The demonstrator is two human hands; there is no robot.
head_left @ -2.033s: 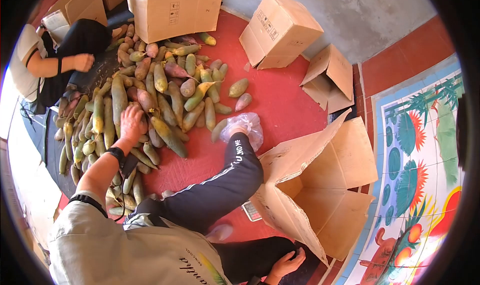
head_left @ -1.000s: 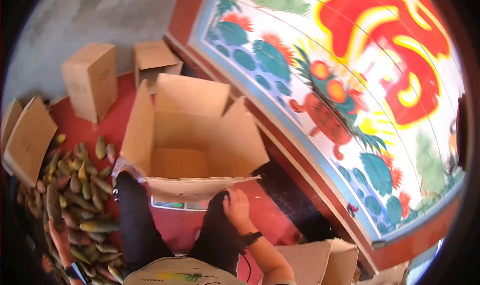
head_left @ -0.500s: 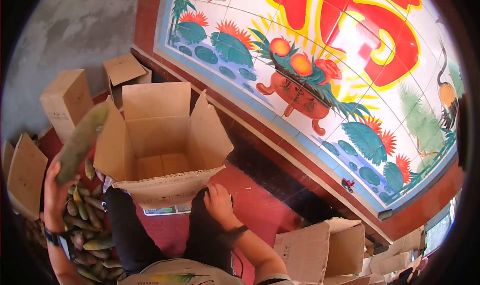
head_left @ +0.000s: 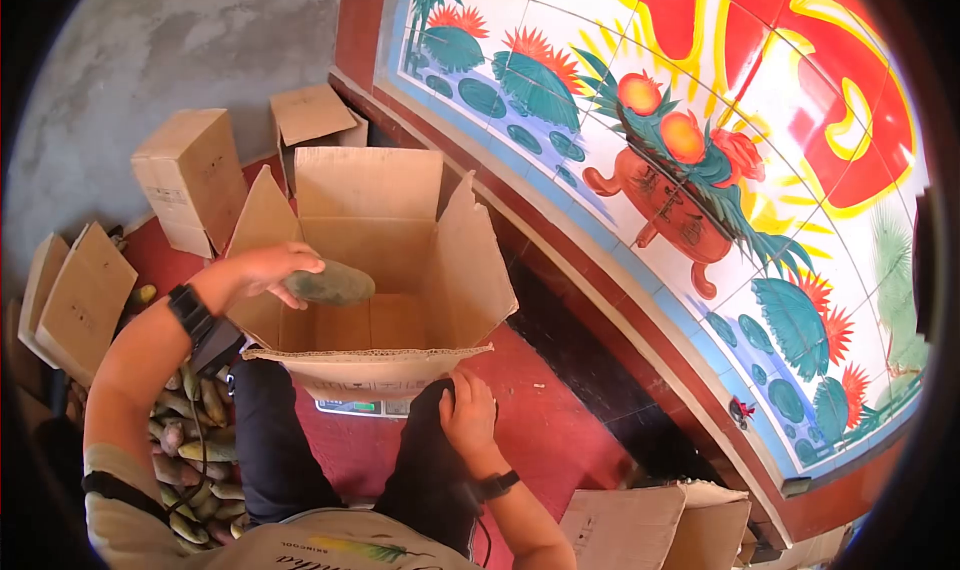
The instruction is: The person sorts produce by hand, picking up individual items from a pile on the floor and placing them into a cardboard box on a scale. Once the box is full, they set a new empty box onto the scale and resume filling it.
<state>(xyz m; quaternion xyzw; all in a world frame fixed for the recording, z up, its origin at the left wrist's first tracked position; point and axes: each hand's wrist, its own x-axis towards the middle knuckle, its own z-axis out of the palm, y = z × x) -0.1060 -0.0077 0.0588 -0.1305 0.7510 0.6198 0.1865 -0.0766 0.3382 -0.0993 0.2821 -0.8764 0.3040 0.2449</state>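
Note:
My left hand (head_left: 275,268) is closed around one end of a long green gourd-like vegetable (head_left: 340,284). It holds the vegetable inside the mouth of an open cardboard box (head_left: 368,185), above the box's bare bottom. This box stands between my knees with its flaps up, on a flat scale (head_left: 362,407) that is mostly hidden. My right hand (head_left: 468,410) lies on my right knee beside the box's near corner, holding nothing, its fingers loosely spread. Left of my legs lies a heap of similar vegetables (head_left: 205,450), green and brownish.
Closed cartons (head_left: 190,180) stand by the grey wall, with folded cardboard (head_left: 85,290) at the left. Another open carton (head_left: 650,530) is at the lower right. A painted tile wall (head_left: 640,210) with a raised ledge runs along the right side of the red floor (head_left: 540,410).
My left hand has swung right with the vegetable, from beside the box to inside its mouth. The view has turned slightly left. My right hand stays on the knee.

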